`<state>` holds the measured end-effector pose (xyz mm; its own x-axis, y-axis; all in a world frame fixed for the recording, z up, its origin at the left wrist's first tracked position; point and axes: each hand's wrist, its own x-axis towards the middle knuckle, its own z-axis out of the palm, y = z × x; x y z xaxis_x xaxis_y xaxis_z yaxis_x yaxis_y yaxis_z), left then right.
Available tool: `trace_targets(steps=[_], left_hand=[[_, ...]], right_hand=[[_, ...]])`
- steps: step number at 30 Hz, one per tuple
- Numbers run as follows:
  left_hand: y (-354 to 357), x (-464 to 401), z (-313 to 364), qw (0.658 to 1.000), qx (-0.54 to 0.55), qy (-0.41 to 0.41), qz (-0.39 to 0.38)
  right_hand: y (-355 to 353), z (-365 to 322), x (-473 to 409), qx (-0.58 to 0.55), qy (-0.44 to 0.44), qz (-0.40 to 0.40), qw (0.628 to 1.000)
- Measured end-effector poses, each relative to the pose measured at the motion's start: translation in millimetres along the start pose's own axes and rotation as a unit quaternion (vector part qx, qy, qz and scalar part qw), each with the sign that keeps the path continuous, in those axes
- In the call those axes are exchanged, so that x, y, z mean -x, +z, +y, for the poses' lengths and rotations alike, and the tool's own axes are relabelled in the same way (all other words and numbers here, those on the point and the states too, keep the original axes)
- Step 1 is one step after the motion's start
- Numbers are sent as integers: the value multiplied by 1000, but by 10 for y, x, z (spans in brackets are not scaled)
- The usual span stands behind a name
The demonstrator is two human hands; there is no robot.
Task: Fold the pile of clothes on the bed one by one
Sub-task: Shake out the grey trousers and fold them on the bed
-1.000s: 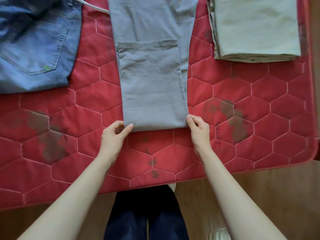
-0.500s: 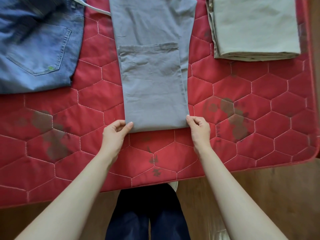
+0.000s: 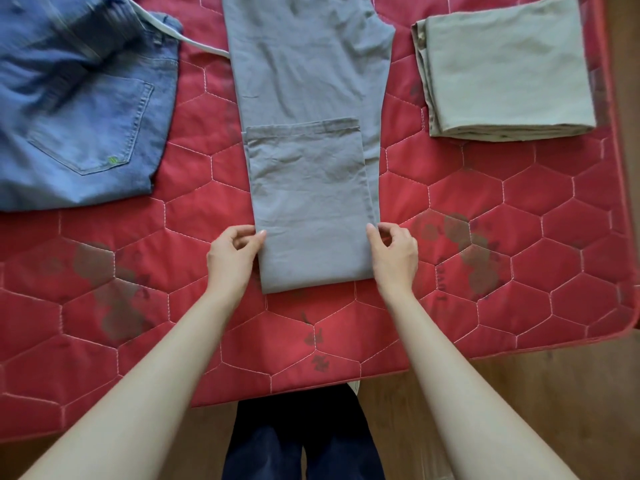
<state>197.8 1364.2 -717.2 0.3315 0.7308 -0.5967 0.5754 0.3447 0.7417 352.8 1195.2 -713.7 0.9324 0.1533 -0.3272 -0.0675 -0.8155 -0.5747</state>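
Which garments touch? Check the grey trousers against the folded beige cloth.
Apart. The head view shows a strip of red mattress between the grey trousers and the beige cloth.

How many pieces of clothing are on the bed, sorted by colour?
Blue: 1, the jeans, lying loose on the left.
Grey: 1, the trousers, partly folded, with the left hand and right hand at their sides.
Beige: 1, the folded garment on the right.
Total: 3

Grey trousers: hem folded up, flat on red bed.
Left hand: pinches left edge.
Right hand: pinches right edge.
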Motion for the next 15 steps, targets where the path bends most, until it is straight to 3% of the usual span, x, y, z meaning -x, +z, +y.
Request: trace_targets(steps=[9, 15], left_hand=[[123, -812, 674, 993, -100, 70, -5], [175, -987, 804, 989, -105, 105, -12]], right_hand=[[219, -695, -715, 29, -27, -41, 998], [316, -898, -927, 38, -35, -14, 999]])
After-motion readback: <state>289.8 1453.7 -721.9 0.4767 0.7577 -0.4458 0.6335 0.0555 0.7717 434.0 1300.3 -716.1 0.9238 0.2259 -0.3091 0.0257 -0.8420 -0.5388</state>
